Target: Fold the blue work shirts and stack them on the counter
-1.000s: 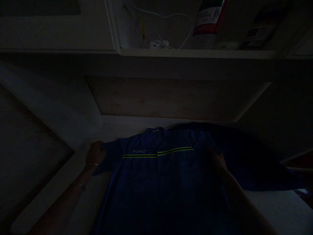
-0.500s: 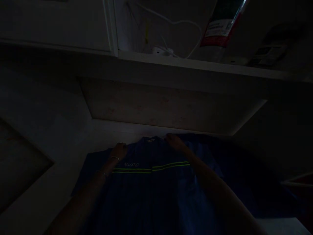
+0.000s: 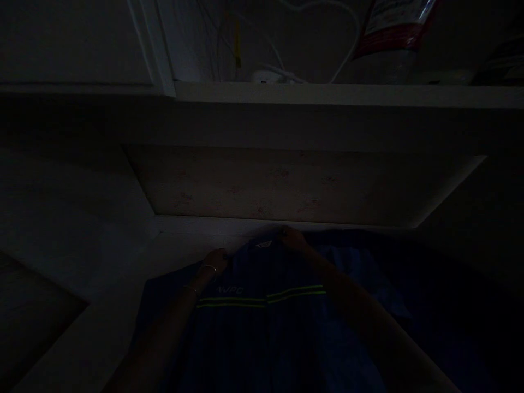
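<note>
The scene is very dark. A blue work shirt [image 3: 262,333] with a yellow-green stripe across the chest lies flat on a pale surface [image 3: 94,338], collar towards the back. My left hand [image 3: 215,260], with a thin bracelet at the wrist, rests on the shirt's left shoulder beside the collar. My right hand [image 3: 291,238] sits at the right side of the collar. Both hands look closed on the cloth at the collar, though the dark hides the fingers' detail.
A pale wall panel [image 3: 286,185] rises just behind the shirt. Above it runs a shelf [image 3: 327,94] with a white cable [image 3: 270,76] and a red-and-white package [image 3: 401,27]. More dark blue fabric spreads to the right.
Both hands moved from the shirt's outer shoulders inward to the collar. The view shifted so the shirt sits lower in the picture.
</note>
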### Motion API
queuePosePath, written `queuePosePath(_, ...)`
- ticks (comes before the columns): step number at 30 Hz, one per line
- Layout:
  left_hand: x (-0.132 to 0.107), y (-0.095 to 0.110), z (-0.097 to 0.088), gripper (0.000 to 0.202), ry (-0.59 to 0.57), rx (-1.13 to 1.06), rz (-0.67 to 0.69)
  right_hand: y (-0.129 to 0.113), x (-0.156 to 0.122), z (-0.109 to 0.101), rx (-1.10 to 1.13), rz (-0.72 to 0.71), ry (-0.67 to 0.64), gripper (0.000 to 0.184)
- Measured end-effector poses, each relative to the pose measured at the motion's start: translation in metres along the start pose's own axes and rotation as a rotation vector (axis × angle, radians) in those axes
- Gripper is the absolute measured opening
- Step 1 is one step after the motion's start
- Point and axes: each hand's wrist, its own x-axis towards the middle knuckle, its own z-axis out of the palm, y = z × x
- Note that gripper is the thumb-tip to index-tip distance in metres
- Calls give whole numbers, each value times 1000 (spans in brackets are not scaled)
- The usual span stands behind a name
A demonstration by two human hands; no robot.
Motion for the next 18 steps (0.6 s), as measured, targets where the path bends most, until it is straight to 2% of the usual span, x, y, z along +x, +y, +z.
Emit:
queuePosePath(4, 26, 13, -9, 41, 197, 14, -6, -12, 2, -13, 2, 82, 203, 41)
queuePosePath(6, 29, 16, -7, 50, 213, 24, 29, -16, 0, -16, 11, 90, 221, 47)
queuePosePath(9, 14, 7, 2, 63, 191, 55, 93, -24, -22, -12, -25, 21, 222, 61)
queuePosePath(11, -6, -9, 10, 57, 202, 84, 107, -33, -52, 0, -111, -87, 250, 56)
queuePosePath(13, -26, -33, 14, 52, 198, 124, 70, -44, -93, 18, -180, -192, 255, 48)
queuePosePath(15, -41, -59, 13, 53, 159, 159, 0, -53, -139, 42, -172, -269, 176, 45)
queuePosePath(18, -57, -100, 1, 57, 112, 174, -103, -60, -194, 74, -105, -382, -20, 46)
